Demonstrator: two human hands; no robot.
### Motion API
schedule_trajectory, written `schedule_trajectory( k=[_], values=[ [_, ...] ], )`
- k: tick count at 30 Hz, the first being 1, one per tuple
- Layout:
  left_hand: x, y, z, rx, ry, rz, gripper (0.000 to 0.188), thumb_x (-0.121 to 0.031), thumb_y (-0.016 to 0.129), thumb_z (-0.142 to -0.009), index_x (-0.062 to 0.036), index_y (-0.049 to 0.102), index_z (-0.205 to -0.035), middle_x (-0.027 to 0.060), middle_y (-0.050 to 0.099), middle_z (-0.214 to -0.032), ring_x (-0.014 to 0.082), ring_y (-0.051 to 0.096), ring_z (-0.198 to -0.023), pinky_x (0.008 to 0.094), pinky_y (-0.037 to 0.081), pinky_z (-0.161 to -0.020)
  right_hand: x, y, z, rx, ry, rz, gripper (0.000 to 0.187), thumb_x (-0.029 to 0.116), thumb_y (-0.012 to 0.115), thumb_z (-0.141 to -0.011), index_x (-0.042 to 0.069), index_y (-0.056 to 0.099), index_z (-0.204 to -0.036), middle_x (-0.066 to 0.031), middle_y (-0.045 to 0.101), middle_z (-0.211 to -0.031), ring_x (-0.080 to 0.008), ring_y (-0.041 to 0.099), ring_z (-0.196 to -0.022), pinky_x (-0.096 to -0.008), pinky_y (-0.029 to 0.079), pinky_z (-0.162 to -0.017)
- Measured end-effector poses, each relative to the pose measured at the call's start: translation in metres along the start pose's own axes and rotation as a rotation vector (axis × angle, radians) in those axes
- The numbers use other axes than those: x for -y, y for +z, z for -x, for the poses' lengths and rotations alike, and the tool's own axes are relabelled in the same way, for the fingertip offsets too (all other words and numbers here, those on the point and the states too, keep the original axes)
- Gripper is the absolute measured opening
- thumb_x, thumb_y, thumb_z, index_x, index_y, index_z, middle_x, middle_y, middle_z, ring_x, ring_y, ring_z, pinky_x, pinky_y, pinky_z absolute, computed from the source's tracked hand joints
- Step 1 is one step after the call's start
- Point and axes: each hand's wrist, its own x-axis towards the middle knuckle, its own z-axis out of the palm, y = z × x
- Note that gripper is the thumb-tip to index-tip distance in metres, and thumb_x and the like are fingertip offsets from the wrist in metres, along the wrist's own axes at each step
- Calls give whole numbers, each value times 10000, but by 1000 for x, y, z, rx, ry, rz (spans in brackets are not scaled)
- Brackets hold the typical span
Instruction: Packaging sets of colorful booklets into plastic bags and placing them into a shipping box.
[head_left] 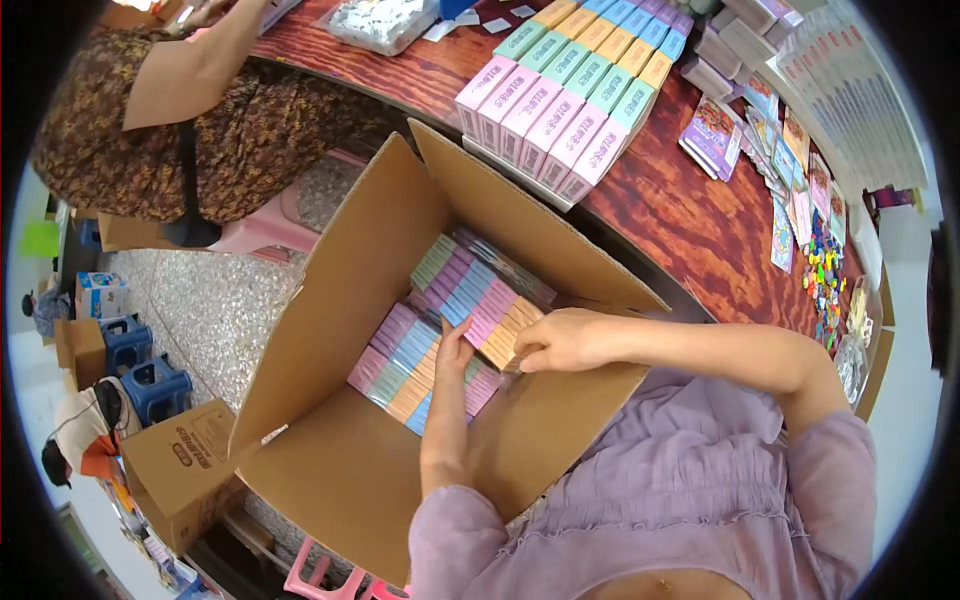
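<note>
A large open cardboard box [345, 260] stands before me with its flaps up. Inside, both my hands grip a bundle of small pastel boxes [468, 290], striped green, purple, blue, pink and orange. My left hand [456, 346] presses its near left side, with fingers partly hidden. At the orange end, my right hand [560, 340] has its fingers curled round the corner. Below and to the left lies another bundle of pastel boxes [405, 362], which seems clear-wrapped. A clear-wrapped stack [510, 268] shows beyond the held bundle, against the far wall of the box.
Rows of pastel boxes [545, 110] stand on the red wood-grain table [655, 215]. Cards [712, 138] and small colourful pieces [826, 270] lie to the right. At upper left a person [200, 140] sits on a pink stool [270, 225]. Another carton [185, 465] and blue stools [155, 385] occupy the left floor.
</note>
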Motion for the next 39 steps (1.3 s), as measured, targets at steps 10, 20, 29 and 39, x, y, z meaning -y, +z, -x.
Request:
schedule_trajectory(
  k=[10, 20, 29, 39],
  values=[
    [2, 1, 13, 6, 56, -37, 797, 101, 620, -799, -134, 235, -1456, 89, 465, -1336, 245, 461, -1240, 395, 389, -1055, 5, -3, 4, -12, 6, 47, 433, 295, 609, -867, 15, 573, -1195, -205, 636, -1077, -350, 580, -1036, -432, 445, -913],
    [-25, 47, 126, -48, 112, -143, 903, 108, 635, -784, -203, 158, -1485, 69, 393, -1390, 234, 403, -1280, 392, 375, -1053, -10, 17, -123, -95, 541, 217, 768, 337, 687, -749, 26, 374, -1378, -217, 550, -1271, -367, 518, -1173, -481, 415, -970],
    [-31, 24, 108, 20, 143, -417, 803, 90, 688, -745, -101, 258, -1396, 99, 445, -1327, 231, 462, -1212, 371, 399, -1014, -64, 72, -188, -134, 469, 44, 288, 185, 649, -747, -21, 692, -945, -216, 678, -995, -336, 664, -920, -414, 527, -756],
    [1, -25, 39, -44, 61, -227, 834, 132, 617, -771, -128, 210, -1451, 98, 446, -1340, 239, 474, -1208, 380, 410, -1009, -169, 141, -284, -110, 225, 44, 398, 111, 587, -760, -49, 596, -1125, -243, 660, -1022, -321, 663, -917, -442, 517, -744]
  ],
)
